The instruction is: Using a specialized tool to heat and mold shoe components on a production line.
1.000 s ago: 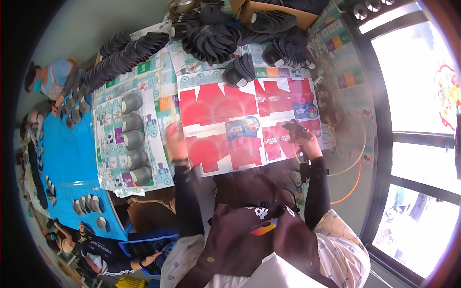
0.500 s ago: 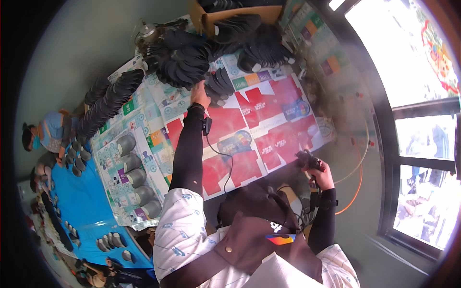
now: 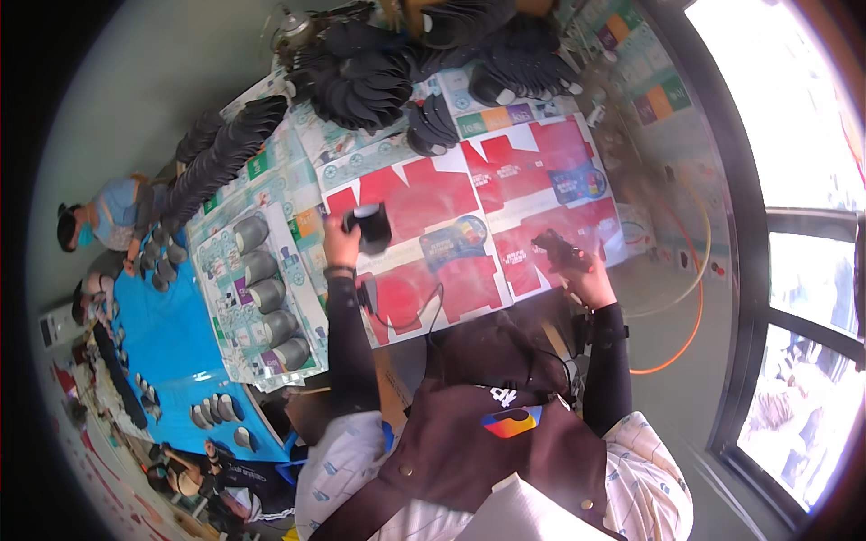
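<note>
My left hand [image 3: 342,245] is closed on the edge of a dark curved piece [image 3: 371,227], which looks like a shoe part, above the red printed sheet [image 3: 397,307]. In my right hand [image 3: 592,281] is a dark spray gun [image 3: 557,252], held over the sheet's right half and turned toward the left. A gap separates the gun from the piece. Beyond my left hand, a small stack of similar dark pieces [image 3: 433,126] lies at the sheet's far edge. Whether my finger is on the gun's trigger cannot be made out.
Dark pieces crowd the table's back in a big pile [image 3: 361,86], with a long stacked row [image 3: 230,149] at the left. Several grey rounded pieces [image 3: 267,295] line the left side. Co-workers stand around a blue table [image 3: 171,352]. An orange hose [image 3: 690,338] hangs at the right.
My left hand has drawn back from the small stack with one dark piece. My right hand has raised the spray gun slightly up and left over the sheet. The whole view has shifted a little.
</note>
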### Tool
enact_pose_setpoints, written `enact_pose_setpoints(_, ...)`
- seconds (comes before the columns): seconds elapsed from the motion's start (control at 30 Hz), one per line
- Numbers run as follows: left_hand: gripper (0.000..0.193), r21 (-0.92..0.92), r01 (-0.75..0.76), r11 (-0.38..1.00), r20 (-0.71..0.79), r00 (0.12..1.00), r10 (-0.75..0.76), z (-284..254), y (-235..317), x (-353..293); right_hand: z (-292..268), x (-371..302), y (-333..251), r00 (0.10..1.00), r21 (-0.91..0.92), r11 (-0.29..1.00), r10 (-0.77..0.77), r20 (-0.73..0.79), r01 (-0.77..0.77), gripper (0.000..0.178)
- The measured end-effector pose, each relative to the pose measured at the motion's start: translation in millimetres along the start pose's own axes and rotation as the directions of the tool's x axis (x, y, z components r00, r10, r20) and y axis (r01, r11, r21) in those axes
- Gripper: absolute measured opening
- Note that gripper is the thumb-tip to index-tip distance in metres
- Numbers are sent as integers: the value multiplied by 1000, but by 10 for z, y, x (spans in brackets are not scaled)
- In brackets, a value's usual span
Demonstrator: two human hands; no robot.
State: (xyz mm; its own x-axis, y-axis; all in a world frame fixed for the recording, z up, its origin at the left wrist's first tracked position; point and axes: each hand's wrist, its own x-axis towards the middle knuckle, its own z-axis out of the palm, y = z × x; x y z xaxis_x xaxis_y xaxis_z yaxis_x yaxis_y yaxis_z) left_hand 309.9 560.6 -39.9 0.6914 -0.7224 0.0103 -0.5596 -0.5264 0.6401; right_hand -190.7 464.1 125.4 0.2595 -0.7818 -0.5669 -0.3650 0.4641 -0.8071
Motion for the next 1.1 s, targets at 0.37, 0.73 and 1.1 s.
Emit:
enact_pose_setpoints(0.37,40,-125,385,914,201,912,-357,191,-4,-1219,1148,860,-221,925,-385,893,-82,370,233,39)
enact_pose_setpoints(0.73,44,-182,223,958,260,950,-172,832,200,-698,1845,836,-648,972,-464,869,-72,222,170,34)
enact_pose_setpoints(1.1,38,-328,329,886,374,906,-198,749,197,-691,2069,1090,-490,936,-617,704,-253,246,353,30)
